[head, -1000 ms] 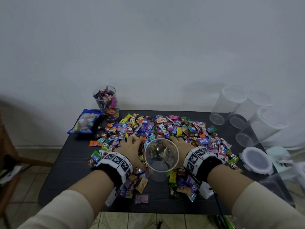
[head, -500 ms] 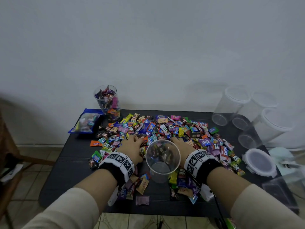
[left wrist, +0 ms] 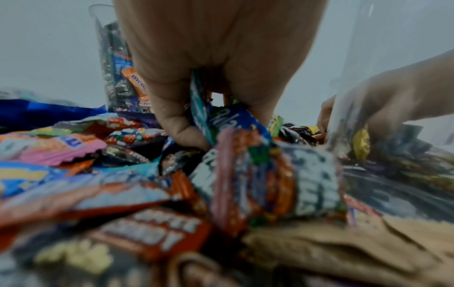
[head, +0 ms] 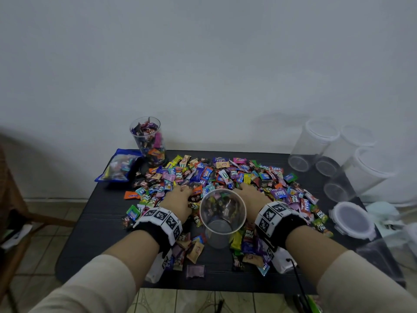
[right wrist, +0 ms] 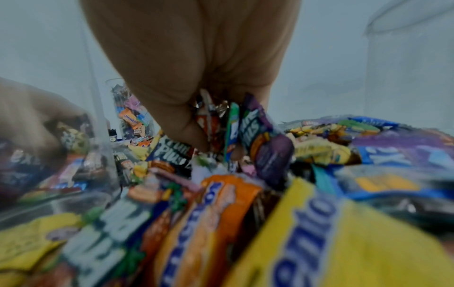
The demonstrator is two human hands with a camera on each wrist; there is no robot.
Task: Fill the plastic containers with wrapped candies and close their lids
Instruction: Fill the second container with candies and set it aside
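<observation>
A clear plastic container [head: 222, 216] stands upright near the table's front, lidless, with nothing inside. A wide pile of wrapped candies [head: 216, 177] covers the black table [head: 90, 222] behind and around it. My left hand [head: 178, 199] lies on the pile just left of the container, and in the left wrist view its curled fingers [left wrist: 176, 124] grip several candies [left wrist: 221, 120]. My right hand [head: 250, 196] lies to the container's right; its curled fingers [right wrist: 186, 132] also hold a bunch of candies [right wrist: 236, 126].
A candy-filled container [head: 149, 141] stands lidless at the back left beside a blue candy bag [head: 117, 166]. Three empty lidded containers [head: 338, 159] lie on their sides at the back right. A loose round lid [head: 353, 219] rests at the right edge.
Both hands have drawn slightly toward me and closed on candies in the pile. The container between them has not moved.
</observation>
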